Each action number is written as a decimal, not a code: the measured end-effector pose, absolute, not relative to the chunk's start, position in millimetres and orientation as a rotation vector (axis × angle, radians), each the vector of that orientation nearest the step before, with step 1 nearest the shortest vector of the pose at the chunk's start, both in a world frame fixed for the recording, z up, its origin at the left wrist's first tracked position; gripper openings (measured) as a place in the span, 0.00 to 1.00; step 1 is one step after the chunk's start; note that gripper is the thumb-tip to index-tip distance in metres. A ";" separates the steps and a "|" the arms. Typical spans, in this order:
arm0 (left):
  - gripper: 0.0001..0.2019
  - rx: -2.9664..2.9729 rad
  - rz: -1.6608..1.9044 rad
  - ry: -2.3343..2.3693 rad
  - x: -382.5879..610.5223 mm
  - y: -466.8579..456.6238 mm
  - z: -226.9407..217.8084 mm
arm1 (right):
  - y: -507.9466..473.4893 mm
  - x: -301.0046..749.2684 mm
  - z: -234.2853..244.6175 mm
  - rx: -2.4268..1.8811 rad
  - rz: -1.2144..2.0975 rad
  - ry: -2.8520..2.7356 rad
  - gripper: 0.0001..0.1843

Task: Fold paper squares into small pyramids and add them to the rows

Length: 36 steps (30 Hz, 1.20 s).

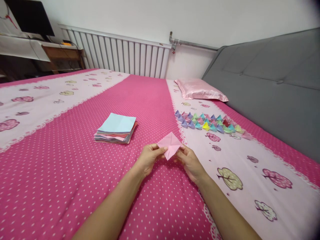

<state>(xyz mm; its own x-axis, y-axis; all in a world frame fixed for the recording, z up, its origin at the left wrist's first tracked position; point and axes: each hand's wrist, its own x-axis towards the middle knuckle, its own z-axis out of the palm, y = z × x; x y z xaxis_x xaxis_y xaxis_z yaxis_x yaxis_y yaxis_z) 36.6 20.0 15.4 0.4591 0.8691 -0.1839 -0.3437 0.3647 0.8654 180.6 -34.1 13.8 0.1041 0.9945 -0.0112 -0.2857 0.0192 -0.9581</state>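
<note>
A folded pink origami paper [170, 143] is held up between my two hands, just above the bed, one corner pointing away from me and one toward me. My left hand [150, 156] pinches its left corner, thumb on top. On the opposite corner, my right hand [188, 161] is closed, with its fingers partly behind the paper. A stack of coloured square paper sheets [117, 125], light blue on top, lies to the left of my hands. Right of them stand rows of small folded paper boats [212, 125] in several colours.
The bed [140, 96] has a pink dotted cover with pale tree-print bands. A pink pillow [200, 89] lies by the grey headboard [270, 76]. Along the wall runs a white radiator [120, 53]. A monitor [30, 16] stands on a desk [60, 52] at far left.
</note>
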 end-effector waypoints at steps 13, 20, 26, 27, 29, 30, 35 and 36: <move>0.14 0.832 0.852 0.718 45.3 5.7 20.8 | -31.8 179.1 10.2 -1.062 1.020 -0.934 0.12; 0.09 0.966 0.908 0.754 42.1 9.5 17.4 | -33.2 182.4 10.7 -1.131 0.955 -1.009 0.11; 0.08 0.856 0.850 0.725 43.0 9.4 19.7 | -33.1 181.7 10.1 -1.209 0.769 -1.134 0.08; 0.08 0.833 0.844 0.728 43.0 9.5 20.2 | -33.4 181.6 10.7 -1.217 0.730 -1.175 0.07; 0.07 0.809 0.840 0.727 42.7 10.0 20.8 | -34.3 181.5 12.2 -1.225 0.649 -1.263 0.07; 0.06 0.805 0.839 0.721 42.6 10.4 21.1 | -34.9 181.7 13.1 -1.225 0.611 -1.300 0.08; 0.05 0.752 0.815 0.668 42.3 11.5 22.3 | -39.0 183.8 18.5 -1.213 0.512 -1.434 0.12; 0.05 0.741 0.814 0.659 42.5 11.6 22.6 | -39.7 184.1 19.6 -1.205 0.507 -1.449 0.12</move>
